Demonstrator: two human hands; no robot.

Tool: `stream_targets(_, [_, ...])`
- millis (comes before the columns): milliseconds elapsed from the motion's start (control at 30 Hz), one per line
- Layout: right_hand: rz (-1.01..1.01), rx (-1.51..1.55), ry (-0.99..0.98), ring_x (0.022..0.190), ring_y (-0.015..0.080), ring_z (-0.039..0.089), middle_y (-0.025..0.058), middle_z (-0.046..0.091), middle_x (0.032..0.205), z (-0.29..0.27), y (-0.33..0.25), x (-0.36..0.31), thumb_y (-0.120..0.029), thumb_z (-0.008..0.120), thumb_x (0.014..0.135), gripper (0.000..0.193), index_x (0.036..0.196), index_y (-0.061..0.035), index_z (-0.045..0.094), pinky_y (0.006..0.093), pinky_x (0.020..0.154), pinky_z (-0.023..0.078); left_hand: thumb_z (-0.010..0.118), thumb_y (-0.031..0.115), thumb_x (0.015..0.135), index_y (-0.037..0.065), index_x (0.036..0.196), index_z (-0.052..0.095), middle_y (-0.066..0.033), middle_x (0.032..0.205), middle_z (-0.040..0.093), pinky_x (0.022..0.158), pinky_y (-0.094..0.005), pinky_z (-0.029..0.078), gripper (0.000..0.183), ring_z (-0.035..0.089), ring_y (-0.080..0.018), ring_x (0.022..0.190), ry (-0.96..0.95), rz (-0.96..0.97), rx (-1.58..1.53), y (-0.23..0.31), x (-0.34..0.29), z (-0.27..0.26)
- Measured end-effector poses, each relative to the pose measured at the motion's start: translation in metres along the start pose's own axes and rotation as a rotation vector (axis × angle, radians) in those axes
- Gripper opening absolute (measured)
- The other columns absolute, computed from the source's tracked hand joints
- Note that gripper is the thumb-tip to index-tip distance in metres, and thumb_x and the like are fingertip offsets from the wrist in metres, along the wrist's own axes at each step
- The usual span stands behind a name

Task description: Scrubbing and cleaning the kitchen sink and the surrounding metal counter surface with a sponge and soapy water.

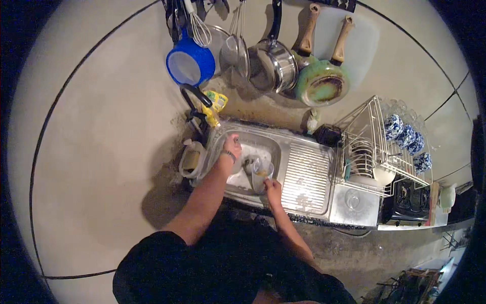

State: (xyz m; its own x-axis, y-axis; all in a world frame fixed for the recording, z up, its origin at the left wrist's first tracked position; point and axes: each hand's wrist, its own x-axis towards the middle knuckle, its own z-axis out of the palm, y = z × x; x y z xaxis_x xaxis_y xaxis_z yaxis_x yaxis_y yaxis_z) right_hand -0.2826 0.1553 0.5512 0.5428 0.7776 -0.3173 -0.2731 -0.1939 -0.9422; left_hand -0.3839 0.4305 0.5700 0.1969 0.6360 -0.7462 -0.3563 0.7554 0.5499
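Glass, clear and with something amber inside, sits in your right hand, whose fingers wrap its lower part; the glass hangs over the sink basin, near the basin's five o'clock corner. At about ten o'clock from the glass, your left hand reaches to the back left of the basin; its fingers are curled, but what they close on is too small to tell, so you cannot say more than that. The basin floor shows white foam beneath the glass. At three o'clock from the glass lies the ribbed steel draining board, and farther the same way stands a white wire dish rack with plates below and blue-patterned cups on top. At nine o'clock from your left hand a translucent plastic jug stands on the sink's edge. On the wall at twelve o'clock hang a blue strainer, a whisk, a steel saucepan and a green pan.
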Motion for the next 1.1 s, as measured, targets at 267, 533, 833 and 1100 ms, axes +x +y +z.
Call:
stream_targets(267, [-0.034, 0.016, 0.066, 0.063, 0.0097, 0.047, -0.0013, 0.055, 0.067, 0.019, -0.008, -0.016, -0.031, 0.061, 0.094, 0.032, 0.079, -0.0029, 0.067, 0.0260, 0.059, 0.037, 0.063, 0.030, 0.078, 0.013, 0.059, 0.056, -0.0020, 0.050, 0.040, 0.035, -0.0316, 0.027, 0.026, 0.037, -0.0142, 0.039, -0.132, 0.629, 0.762, 0.021, 0.053, -0.019])
stream_targets(533, [0.052, 0.049, 0.004, 0.066, 0.0104, 0.049, 0.0001, 0.058, 0.071, 0.043, 0.000, -0.034, -0.022, 0.058, 0.093, 0.024, 0.090, -0.0002, 0.068, 0.0257, 0.062, 0.039, 0.065, 0.018, 0.088, 0.008, 0.080, 0.062, -0.0041, 0.062, 0.056, 0.035, -0.0262, 0.029, 0.014, 0.045, -0.0117, 0.044, -0.504, -0.034, 0.481, 0.000, 0.071, -0.061])
stream_targets(833, [0.139, -0.058, -0.128, 0.065, 0.0107, 0.051, 0.0012, 0.059, 0.074, 0.053, 0.004, -0.009, -0.021, 0.058, 0.093, 0.022, 0.090, -0.0007, 0.067, 0.0264, 0.063, 0.041, 0.070, 0.024, 0.081, 0.011, 0.068, 0.064, -0.0061, 0.056, 0.057, 0.044, -0.0387, 0.039, 0.019, 0.056, -0.0225, 0.050, -0.275, 0.148, 0.363, 0.006, 0.006, -0.053])
stream_targets(1100, [0.081, -0.278, -0.149, 0.064, 0.0090, 0.049, -0.0006, 0.057, 0.073, 0.103, -0.010, 0.030, -0.023, 0.066, 0.087, 0.021, 0.091, -0.0026, 0.065, 0.0258, 0.059, 0.039, 0.078, 0.035, 0.070, 0.009, 0.110, 0.062, -0.0193, 0.101, 0.068, 0.083, -0.0472, 0.051, 0.051, 0.065, -0.0374, 0.096, 0.054, 0.794, 1.098, 0.057, -0.073, -0.132])
